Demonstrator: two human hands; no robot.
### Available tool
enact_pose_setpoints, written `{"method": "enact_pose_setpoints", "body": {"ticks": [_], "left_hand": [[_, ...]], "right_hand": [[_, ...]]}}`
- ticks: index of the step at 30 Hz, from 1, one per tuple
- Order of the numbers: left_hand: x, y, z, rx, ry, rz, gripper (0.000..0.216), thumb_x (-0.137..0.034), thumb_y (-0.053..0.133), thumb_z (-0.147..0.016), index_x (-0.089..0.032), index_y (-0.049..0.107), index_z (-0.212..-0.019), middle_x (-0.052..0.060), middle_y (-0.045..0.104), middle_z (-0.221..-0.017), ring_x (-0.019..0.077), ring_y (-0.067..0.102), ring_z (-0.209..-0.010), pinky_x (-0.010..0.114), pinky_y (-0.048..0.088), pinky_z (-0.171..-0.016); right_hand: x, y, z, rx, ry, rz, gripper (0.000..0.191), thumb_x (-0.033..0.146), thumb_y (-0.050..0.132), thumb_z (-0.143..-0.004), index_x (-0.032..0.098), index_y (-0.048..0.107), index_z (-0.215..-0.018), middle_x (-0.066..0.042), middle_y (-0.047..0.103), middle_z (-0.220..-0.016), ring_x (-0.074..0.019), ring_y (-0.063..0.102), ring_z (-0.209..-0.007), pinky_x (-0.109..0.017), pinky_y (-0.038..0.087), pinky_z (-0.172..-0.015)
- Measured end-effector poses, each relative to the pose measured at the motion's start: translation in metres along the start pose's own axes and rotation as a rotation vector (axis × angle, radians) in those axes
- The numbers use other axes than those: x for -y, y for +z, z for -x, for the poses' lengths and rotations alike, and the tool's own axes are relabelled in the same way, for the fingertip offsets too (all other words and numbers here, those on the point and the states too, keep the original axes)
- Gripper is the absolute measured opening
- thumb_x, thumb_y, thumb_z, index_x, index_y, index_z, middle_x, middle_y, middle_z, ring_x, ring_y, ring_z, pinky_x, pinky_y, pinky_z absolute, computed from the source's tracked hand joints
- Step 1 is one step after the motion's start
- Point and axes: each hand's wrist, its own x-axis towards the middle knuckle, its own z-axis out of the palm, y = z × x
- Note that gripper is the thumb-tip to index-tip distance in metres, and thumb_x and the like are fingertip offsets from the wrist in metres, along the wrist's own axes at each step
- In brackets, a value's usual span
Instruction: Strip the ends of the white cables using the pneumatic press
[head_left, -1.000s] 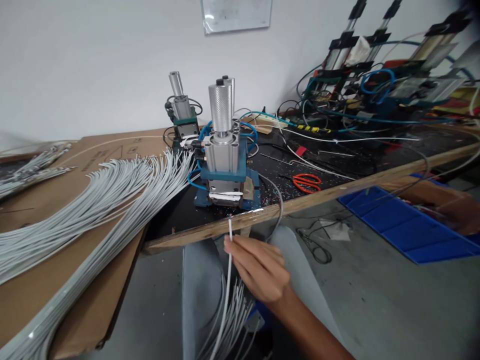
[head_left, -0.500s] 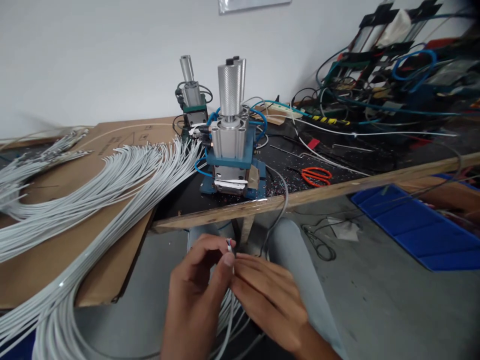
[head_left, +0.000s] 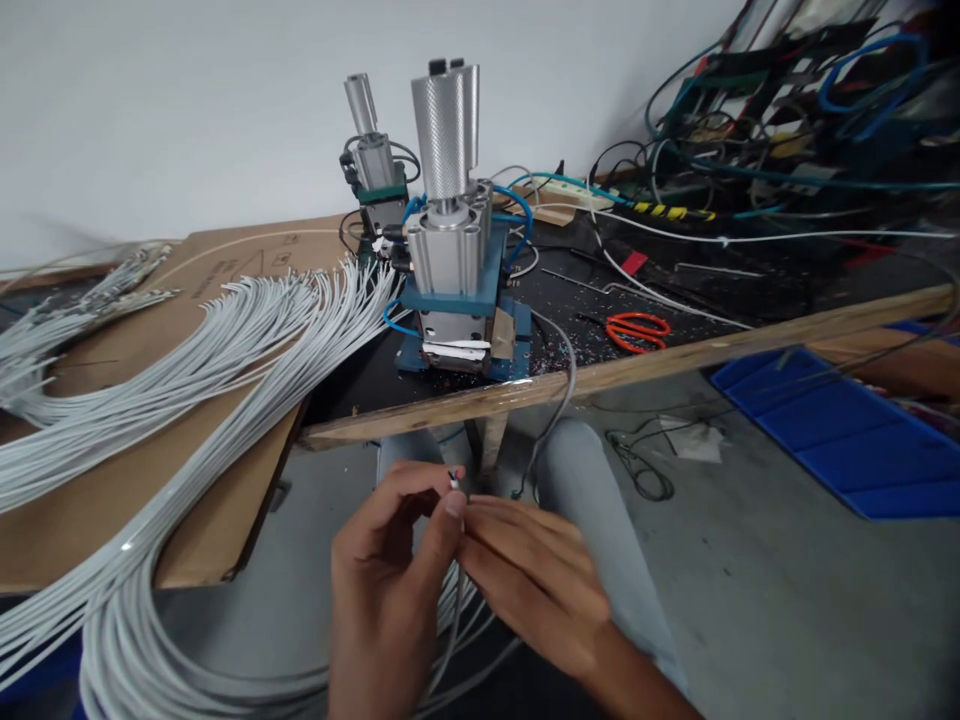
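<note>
Between the thumb and forefinger of my left hand (head_left: 401, 560) is the end of a white cable (head_left: 456, 484). Small coloured wires, red and blue among them, stick out at its tip. My right hand (head_left: 532, 580) lies against the cable just below, fingers together and pressed near my left thumb; its own thumb is hidden. From my hands the cable runs down over my lap, where several more white cables hang. A large bundle of white cables (head_left: 225, 430) spreads over the cardboard to the left.
A pneumatic press (head_left: 454, 250) stands at the table's front edge (head_left: 637, 375), a second press (head_left: 373, 160) behind it. Orange-handled scissors (head_left: 637, 332) lie to the right. A blue bin (head_left: 825, 440) is on the floor, and cardboard (head_left: 217, 560) juts out at left.
The view has tilted down slightly, so the presses sit higher in the picture. My hands keep nearly the same pose on the cable end.
</note>
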Motion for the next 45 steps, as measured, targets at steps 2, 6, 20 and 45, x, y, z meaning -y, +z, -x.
{"method": "enact_pose_setpoints", "body": {"ticks": [2,6,20,45], "left_hand": [[0.004,-0.003,0.002,-0.032,-0.032,-0.03,0.005,-0.021,0.067,-0.093,-0.021,0.071,-0.094,-0.002,0.071,-0.089,0.0044,0.067,-0.082,0.008,0.052,-0.077],[0.018,-0.019,0.007,-0.137,-0.13,-0.015,0.011,-0.023,0.062,-0.096,-0.013,0.065,-0.092,0.003,0.069,-0.086,0.0098,0.067,-0.081,0.019,0.055,-0.078],[0.085,-0.061,0.071,0.253,-0.429,-0.533,0.031,-0.039,0.053,-0.093,-0.013,0.068,-0.1,0.005,0.069,-0.082,0.0127,0.064,-0.071,0.021,0.049,-0.066],[0.094,-0.053,0.078,0.285,-0.469,-0.562,0.039,-0.043,0.048,-0.095,-0.013,0.068,-0.108,0.003,0.068,-0.084,0.0116,0.061,-0.072,0.02,0.047,-0.069]], "right_hand": [[0.0,0.0,0.0,0.055,0.021,0.015,0.028,0.016,0.055,-0.089,0.013,0.063,-0.115,0.002,0.056,-0.129,-0.0037,0.058,-0.125,-0.019,0.057,-0.104],[-0.013,-0.001,0.016,0.078,0.071,0.146,0.033,0.011,0.056,-0.086,0.018,0.064,-0.118,0.005,0.055,-0.13,0.0042,0.056,-0.124,-0.008,0.052,-0.103],[-0.023,-0.017,0.123,1.003,0.693,-0.126,0.042,0.038,0.033,-0.102,0.018,0.071,-0.105,-0.001,0.059,-0.104,0.0064,0.047,-0.093,-0.007,0.03,-0.084],[-0.04,-0.016,0.126,1.18,0.765,-0.198,0.03,0.026,0.045,-0.096,0.019,0.07,-0.111,0.001,0.059,-0.114,0.0013,0.046,-0.106,-0.013,0.03,-0.1]]}}
